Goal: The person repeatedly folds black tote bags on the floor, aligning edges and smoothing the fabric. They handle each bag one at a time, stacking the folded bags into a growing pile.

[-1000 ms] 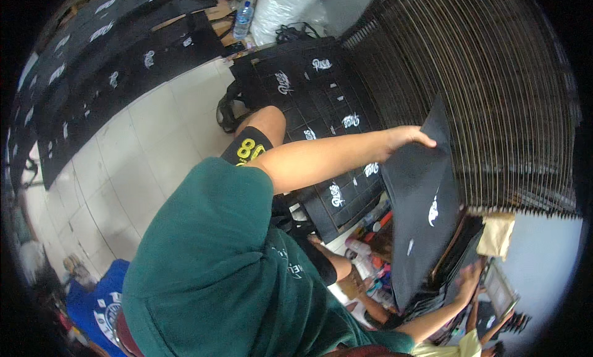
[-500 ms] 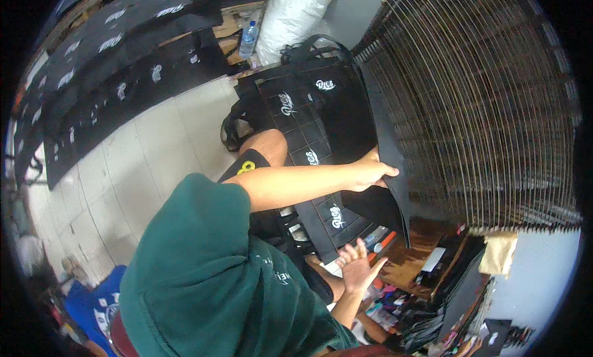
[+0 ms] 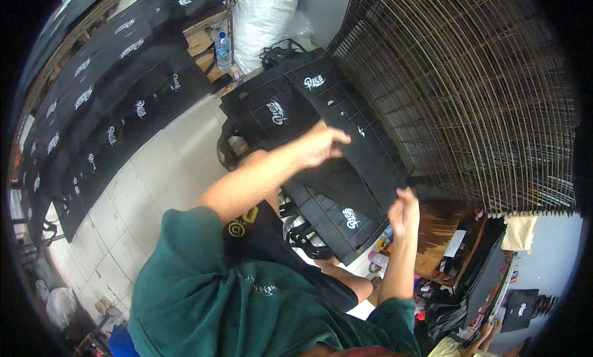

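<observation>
Black panel [image 3: 365, 167], slanting lower-right lengthwise (hands [image 3: 321, 146] near)

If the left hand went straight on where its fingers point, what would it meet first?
The left hand would probably meet the rack, though depth is unclear: it might brush the black sheet first.

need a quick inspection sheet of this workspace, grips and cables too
surface: wire grid, mostly covered by black panels
job's things: black panels with white print, overlapping; more panels spread at left
clutter: clear blue-capped bottle near the white sack; pink bottle among small items below the panels
grips (bare hands): left grip over the panels, right grip by their edge; contact unclear
cables: nothing seen for certain; black straps by the sack
surroundings: stacked wire racks, tiled floor, another person's hands lower right
</observation>
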A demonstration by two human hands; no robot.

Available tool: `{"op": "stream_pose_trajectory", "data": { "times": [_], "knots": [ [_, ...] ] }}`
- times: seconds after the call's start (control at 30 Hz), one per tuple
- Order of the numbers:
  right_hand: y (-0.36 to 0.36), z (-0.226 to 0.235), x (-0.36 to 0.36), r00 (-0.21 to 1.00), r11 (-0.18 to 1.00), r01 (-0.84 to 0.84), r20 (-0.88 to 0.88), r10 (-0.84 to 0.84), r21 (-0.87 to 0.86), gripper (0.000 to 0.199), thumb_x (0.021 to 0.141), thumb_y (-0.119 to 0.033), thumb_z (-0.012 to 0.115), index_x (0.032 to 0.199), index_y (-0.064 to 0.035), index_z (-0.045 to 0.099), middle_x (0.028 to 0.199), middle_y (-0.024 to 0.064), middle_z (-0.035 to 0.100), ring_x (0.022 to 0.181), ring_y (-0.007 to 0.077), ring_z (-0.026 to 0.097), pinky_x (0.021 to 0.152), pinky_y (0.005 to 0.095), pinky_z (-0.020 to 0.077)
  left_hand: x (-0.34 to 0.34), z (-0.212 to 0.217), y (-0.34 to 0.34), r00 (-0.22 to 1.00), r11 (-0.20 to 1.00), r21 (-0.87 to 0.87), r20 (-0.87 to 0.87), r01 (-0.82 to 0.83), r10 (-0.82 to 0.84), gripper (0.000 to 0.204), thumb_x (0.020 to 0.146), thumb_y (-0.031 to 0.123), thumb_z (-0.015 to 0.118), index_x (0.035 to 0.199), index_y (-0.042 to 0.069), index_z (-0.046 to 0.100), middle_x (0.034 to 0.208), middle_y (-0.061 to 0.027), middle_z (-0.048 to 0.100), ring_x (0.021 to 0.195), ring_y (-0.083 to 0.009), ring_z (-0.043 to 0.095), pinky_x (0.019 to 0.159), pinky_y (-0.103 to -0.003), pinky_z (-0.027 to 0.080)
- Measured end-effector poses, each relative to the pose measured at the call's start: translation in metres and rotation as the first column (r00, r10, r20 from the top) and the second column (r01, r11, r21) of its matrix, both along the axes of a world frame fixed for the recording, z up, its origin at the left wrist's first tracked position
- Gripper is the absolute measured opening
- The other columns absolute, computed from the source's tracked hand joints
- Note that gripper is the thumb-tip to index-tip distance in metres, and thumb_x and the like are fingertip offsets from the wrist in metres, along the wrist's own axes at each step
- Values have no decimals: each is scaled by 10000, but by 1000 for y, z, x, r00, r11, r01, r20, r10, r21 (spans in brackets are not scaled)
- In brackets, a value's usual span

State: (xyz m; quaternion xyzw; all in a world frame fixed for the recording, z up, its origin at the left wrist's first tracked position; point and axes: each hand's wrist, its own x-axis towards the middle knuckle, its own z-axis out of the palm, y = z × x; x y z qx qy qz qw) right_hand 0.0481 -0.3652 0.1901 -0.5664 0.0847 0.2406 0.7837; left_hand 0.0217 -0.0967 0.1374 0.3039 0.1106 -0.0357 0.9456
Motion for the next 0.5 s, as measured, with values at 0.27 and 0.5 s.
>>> {"op": "stream_pose_trajectory", "data": {
  "times": [0.27, 0.5],
  "knots": [
    [136, -41, 203, 995, 993, -97, -13, 98, 65, 190, 769, -8, 561, 930, -84, 494, 797, 40, 499, 569, 163, 487, 611, 363, 517, 163, -3, 159, 999, 985, 173, -18, -23, 27, 150, 734, 37, 567, 881, 42, 600, 913, -63, 634, 857, -196, 601, 818, -328, 462],
    [226, -82, 191, 996, 983, -85, 7, 85, 163, 789, 777, 14, 522, 1412, -209, 112, 912, 46, 514, 657, 168, 567, 579, 390, 513, 167, -23, 209, 894, 839, 325, 50, -437, 446, 603, 728, 86, 571, 1295, 86, 365, 1143, -114, 541, 1015, -244, 547, 934, -409, 391]
  ]
}}
